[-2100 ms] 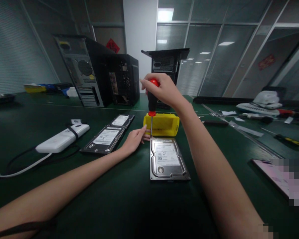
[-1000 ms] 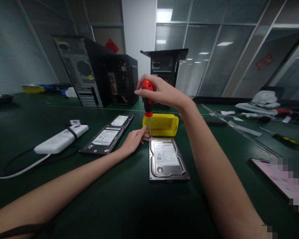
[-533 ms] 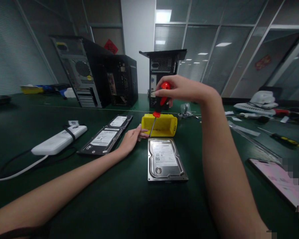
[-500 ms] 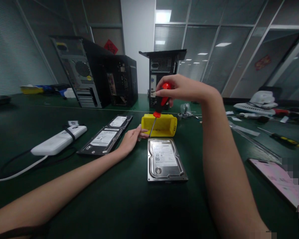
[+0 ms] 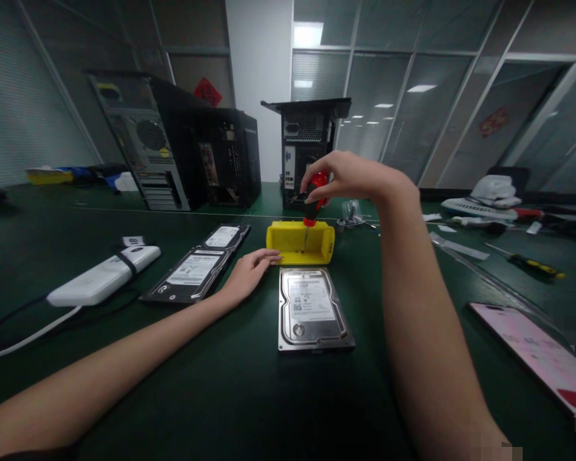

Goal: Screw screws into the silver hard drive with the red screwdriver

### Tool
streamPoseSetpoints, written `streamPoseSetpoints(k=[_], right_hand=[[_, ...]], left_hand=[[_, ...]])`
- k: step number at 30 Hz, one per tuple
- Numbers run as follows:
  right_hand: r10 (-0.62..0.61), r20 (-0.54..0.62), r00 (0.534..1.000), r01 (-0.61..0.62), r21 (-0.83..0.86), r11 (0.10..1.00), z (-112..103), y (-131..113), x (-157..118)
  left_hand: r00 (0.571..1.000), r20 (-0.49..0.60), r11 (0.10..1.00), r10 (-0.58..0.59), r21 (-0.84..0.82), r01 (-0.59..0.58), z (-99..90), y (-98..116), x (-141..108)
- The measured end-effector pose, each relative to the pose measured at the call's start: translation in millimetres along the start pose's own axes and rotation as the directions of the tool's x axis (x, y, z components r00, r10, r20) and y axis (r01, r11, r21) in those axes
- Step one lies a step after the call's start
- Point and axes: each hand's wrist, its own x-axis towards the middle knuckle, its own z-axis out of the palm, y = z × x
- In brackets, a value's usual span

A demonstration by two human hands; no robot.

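Note:
My right hand (image 5: 338,178) is closed around the red and black handle of a screwdriver (image 5: 310,208). Its shaft points down into a small yellow bin (image 5: 273,238), and the tip is near the bin's floor, by a tiny dark spot too small to make out. My left hand (image 5: 250,270) lies with its fingers stretched out, the fingertips at the bin's left front edge. Directly in front of the bin a silver hard drive (image 5: 312,307) lies label up. Two darker hard drives, a nearer one (image 5: 192,272) and a farther one (image 5: 223,236), lie left of my left hand.
Computer cases stand at the back: a tower (image 5: 168,141), a black case (image 5: 230,157) and another tower (image 5: 303,128). A white power strip (image 5: 105,275) with cables lies left. On the right are a phone (image 5: 523,352), a yellow-black screwdriver (image 5: 532,264) and a clear strip (image 5: 489,278).
The screwdriver's tip has moved right, from the bin's left front edge to inside the bin. My left fingers have straightened along the rim. The whole view has shifted slightly.

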Motion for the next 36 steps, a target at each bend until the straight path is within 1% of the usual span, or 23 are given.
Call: streamPoseSetpoints(k=[3, 8, 14, 17, 20, 23, 29, 33, 36], right_hand=[[0.005, 0.005, 1.0, -0.004, -0.079, 0.997, 4, -2, 5], [-0.004, 0.031, 1.0, 0.006, -0.079, 0.997, 12, -6, 10], [-0.053, 0.016, 0.998, 0.055, -0.149, 0.987, 18, -16, 15], [-0.075, 0.029, 0.997, 0.079, -0.174, 0.982, 18, -22, 16], [-0.068, 0.053, 0.996, 0.077, -0.192, 0.978, 19, -27, 17], [-0.056, 0.067, 0.996, 0.069, -0.205, 0.976, 21, -29, 18], [-0.057, 0.077, 0.995, 0.072, -0.207, 0.976, 20, -29, 16], [-0.063, 0.062, 0.996, 0.075, -0.21, 0.975, 13, -29, 12], [-0.081, 0.039, 0.996, 0.086, -0.171, 0.981, 5, -30, 6]], left_hand=[[1.0, 0.012, 0.999, 0.002, 0.05, -0.002, -0.9, 1, 0], [1.0, 0.008, 0.984, -0.01, 0.18, 0.009, -2.1, 5, -2], [0.999, 0.031, 0.967, -0.016, 0.256, 0.007, -1.3, 0, 0], [0.999, 0.049, 0.95, -0.013, 0.313, -0.003, -0.9, 0, 1], [0.998, 0.061, 0.932, -0.018, 0.363, -0.005, -0.6, 3, 0], [0.997, 0.067, 0.927, -0.023, 0.375, -0.004, -0.5, 5, 0], [0.998, 0.063, 0.931, -0.003, 0.365, -0.02, -0.1, 3, 0], [0.998, 0.06, 0.938, 0.0, 0.345, -0.021, -0.7, 4, 0], [0.999, 0.044, 0.949, 0.008, 0.314, -0.022, -1.7, 5, -1]])
